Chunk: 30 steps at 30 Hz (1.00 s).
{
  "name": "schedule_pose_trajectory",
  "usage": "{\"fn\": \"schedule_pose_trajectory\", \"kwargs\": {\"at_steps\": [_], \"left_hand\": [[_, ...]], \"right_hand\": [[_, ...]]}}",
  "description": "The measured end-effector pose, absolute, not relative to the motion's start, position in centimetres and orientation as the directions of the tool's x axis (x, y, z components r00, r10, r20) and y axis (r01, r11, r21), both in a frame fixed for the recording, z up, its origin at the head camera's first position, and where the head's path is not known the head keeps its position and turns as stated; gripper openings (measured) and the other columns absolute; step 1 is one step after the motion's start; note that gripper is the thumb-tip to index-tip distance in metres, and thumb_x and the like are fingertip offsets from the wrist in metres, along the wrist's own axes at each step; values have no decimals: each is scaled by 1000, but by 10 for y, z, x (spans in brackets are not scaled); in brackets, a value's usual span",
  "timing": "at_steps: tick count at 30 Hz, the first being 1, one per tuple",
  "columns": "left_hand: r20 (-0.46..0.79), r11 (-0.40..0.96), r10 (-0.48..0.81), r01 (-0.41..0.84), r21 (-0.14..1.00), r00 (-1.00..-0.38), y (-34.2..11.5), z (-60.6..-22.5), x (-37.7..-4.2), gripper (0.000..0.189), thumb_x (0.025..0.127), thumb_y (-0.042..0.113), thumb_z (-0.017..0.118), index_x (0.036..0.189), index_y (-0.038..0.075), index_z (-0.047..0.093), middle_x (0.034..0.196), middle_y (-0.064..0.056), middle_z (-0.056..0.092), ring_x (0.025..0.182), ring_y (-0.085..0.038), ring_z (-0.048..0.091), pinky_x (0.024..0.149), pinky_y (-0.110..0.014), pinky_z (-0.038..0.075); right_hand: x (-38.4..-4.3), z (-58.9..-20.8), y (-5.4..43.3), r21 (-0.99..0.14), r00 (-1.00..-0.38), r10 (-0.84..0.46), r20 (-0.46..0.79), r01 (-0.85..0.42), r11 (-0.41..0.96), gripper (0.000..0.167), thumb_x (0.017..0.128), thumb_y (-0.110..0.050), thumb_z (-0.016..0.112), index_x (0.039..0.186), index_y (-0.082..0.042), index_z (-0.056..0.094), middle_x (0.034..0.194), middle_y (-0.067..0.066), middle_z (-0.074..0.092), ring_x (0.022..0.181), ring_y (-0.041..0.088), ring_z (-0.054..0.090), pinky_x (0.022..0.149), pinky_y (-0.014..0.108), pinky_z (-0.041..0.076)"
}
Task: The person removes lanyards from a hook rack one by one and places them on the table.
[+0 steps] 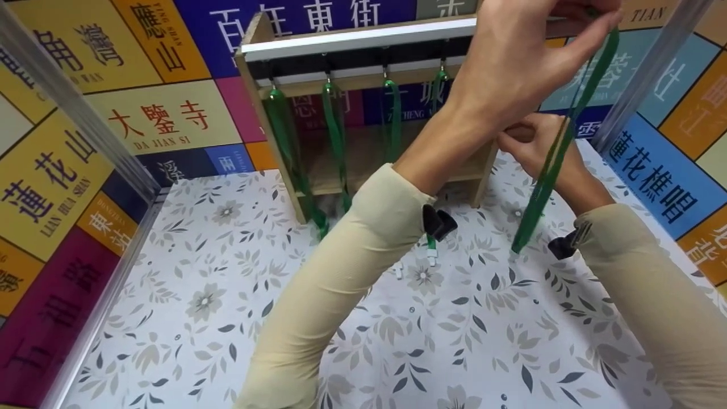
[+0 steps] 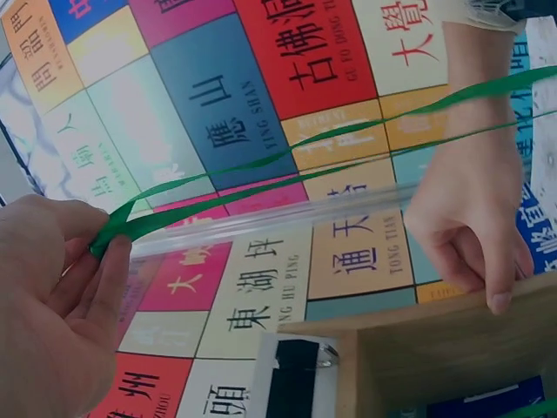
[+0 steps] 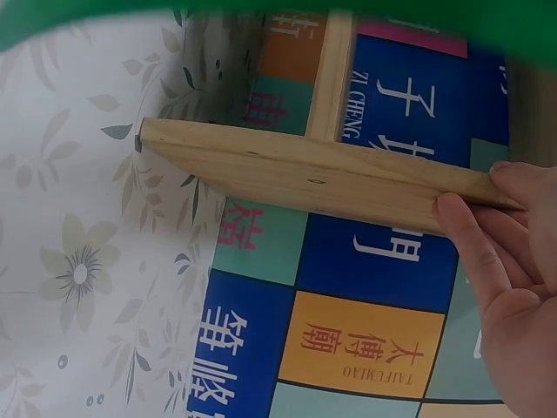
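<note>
My left hand (image 1: 511, 62) is raised at the top right, pinching a green lanyard (image 1: 548, 170) near its upper loop. The strap hangs down in two strands, its lower end close over the table. In the left wrist view, the thumb and fingers of that hand hold the folded strap (image 2: 117, 231). My right hand (image 1: 548, 142) grips the right side of the wooden rack (image 1: 483, 182). Seen from the right wrist, its thumb and fingers pinch the edge of the side panel (image 3: 296, 170). Several other green lanyards (image 1: 335, 130) hang from hooks under the rack's front bar (image 1: 363, 42).
The rack stands at the back of a table covered in a floral cloth (image 1: 204, 301). Panels with large printed characters (image 1: 170, 119) form walls behind and on both sides. White end pieces (image 1: 433, 257) of hanging lanyards reach down before the rack.
</note>
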<state>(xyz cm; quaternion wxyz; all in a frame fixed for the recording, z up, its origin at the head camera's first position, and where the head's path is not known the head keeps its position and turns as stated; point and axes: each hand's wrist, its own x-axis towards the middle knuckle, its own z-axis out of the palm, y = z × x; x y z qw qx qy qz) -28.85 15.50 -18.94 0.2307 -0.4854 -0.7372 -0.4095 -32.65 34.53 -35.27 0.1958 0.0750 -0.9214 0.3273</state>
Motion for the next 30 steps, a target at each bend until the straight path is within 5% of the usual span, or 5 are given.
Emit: {"fn": "schedule_pose_trajectory", "kwargs": {"at_steps": [7, 15, 21, 25, 30], "left_hand": [[696, 259, 574, 902, 345, -431, 141, -194, -283, 29, 110, 22, 65, 132, 5, 71, 135, -7, 73, 124, -6, 69, 109, -4, 43], [687, 283, 572, 894, 347, -447, 121, -217, -293, 21, 110, 19, 64, 124, 5, 72, 127, -6, 77, 115, -8, 71, 103, -5, 48], [583, 379, 588, 827, 415, -561, 124, -248, -298, 21, 109, 17, 66, 125, 9, 76, 130, -5, 76, 118, -9, 72, 100, -8, 52], [463, 447, 613, 765, 464, -640, 137, -266, -298, 21, 106, 16, 71, 124, 12, 81, 129, -2, 78, 114, -8, 73, 93, -7, 54], [381, 299, 763, 808, 509, -522, 146, -291, -291, 13, 101, 15, 78, 112, 14, 85, 118, 2, 82, 108, -3, 75, 93, -6, 53]], "right_hand": [[-330, -356, 350, -646, -916, 3, 401, -280, 710, 37, 102, -48, 74, 123, -20, 82, 114, 8, 83, 99, 11, 77, 85, 14, 57], [-330, -354, 350, -562, -883, -11, 470, -309, 767, 31, 101, -34, 77, 106, -5, 82, 101, 14, 83, 93, 23, 76, 75, 6, 50], [-329, -354, 351, -510, -852, -37, 522, -347, 787, 23, 101, -22, 76, 112, -3, 82, 103, 16, 83, 84, 9, 71, 74, 0, 44], [-327, -354, 352, -504, -861, -40, 506, -333, 797, 19, 97, -2, 66, 108, 0, 80, 103, 21, 81, 86, 23, 72, 68, 4, 41], [-329, -352, 352, -529, -863, -17, 504, -325, 784, 17, 97, -5, 71, 110, 0, 81, 110, 23, 81, 102, 32, 78, 78, 1, 43]]}}
